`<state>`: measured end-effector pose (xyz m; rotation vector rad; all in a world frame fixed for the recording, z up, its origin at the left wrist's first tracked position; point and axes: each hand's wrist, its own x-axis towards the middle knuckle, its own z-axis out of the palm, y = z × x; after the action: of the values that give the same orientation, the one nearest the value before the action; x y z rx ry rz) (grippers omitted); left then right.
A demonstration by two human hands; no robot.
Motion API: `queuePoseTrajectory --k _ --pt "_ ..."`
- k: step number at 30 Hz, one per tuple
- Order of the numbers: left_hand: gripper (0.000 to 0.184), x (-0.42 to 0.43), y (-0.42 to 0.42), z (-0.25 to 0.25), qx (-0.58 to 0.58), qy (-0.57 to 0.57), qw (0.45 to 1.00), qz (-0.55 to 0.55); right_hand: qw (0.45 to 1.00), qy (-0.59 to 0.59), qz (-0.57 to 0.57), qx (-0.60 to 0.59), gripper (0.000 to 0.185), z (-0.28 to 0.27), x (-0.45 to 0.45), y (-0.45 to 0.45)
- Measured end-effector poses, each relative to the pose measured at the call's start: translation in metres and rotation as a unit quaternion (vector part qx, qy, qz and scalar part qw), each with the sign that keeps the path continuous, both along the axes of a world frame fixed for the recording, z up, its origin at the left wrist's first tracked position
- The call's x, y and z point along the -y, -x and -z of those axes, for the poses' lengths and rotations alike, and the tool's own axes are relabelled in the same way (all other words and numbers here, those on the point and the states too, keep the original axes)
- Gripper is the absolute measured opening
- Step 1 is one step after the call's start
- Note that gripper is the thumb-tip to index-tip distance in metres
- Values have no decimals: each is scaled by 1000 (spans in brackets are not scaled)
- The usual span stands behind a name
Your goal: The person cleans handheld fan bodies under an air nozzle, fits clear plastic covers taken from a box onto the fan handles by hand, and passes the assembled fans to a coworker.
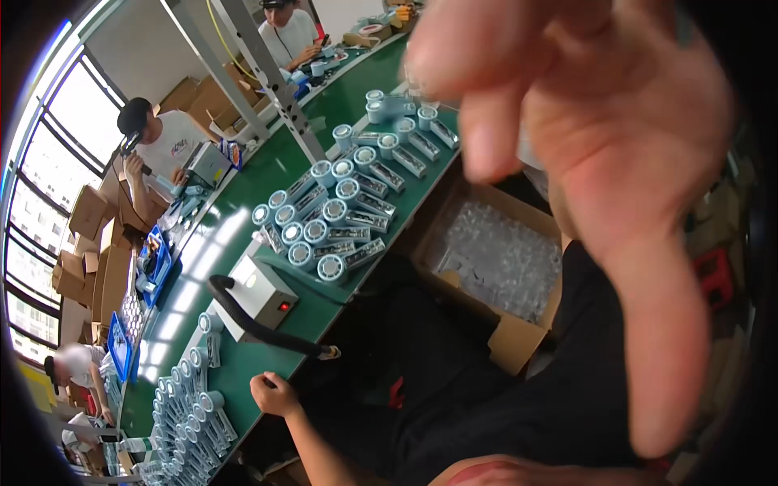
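My right hand is raised very close to the camera at the upper right, palm partly showing and fingers apart. It appears blurred, holds nothing that I can see, and hides part of the table behind it. My left hand rests at the near edge of the green table, fingers curled in, with nothing visible in them. Left of that hand lies a dense group of light-blue round-headed units with handles, looking like small handheld fans. Further up the table, more such units lie in rows, their handles showing silvery insides.
A white box with a red switch stands on the table, with a thick black hose in front. Below the edge, an open carton holds clear plastic pieces. A metal post rises from the table. Several people work across it.
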<state>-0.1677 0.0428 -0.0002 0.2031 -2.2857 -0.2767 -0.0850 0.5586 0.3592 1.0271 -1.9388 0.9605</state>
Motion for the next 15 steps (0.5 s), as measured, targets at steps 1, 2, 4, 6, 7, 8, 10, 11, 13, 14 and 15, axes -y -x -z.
queuePoseTrajectory --k 1,2,4,6,7,8,10,11,13,14,15 --pt "13 6 -11 -9 -30 41 999 -2 1000 9 20 7 52 0 -2 -15" --pt "13 5 -33 -12 15 25 1000 6 999 5 37 19 52 -5 -4 -26" --pt "13 -10 -36 -30 8 -18 1000 3 997 -10 70 14 52 -13 -2 -44" --pt "13 -13 -31 -50 73 -57 996 -6 996 -16 92 4 51 -21 -2 -53" --pt "12 4 -23 -19 9 -27 1000 6 995 -15 101 8 51 -25 -5 -56" --pt "11 -10 -20 -32 -86 -186 973 109 994 -14 109 12 51 -27 -6 -59" --pt "11 12 -26 -8 19 -22 1000 -1 993 -18 117 27 51 -31 -8 -64" --pt "18 22 -14 23 -53 -1 998 -19 992 -18 119 33 52 -34 -9 -67" --pt "24 77 18 94 127 -55 990 0 992 -14 117 39 52 -35 -10 -71" --pt "24 42 50 96 97 -85 992 9 992 -19 117 36 52 -36 -12 -73" --pt "22 8 81 95 49 -81 995 13 993 -22 116 30 52 -36 -10 -74"
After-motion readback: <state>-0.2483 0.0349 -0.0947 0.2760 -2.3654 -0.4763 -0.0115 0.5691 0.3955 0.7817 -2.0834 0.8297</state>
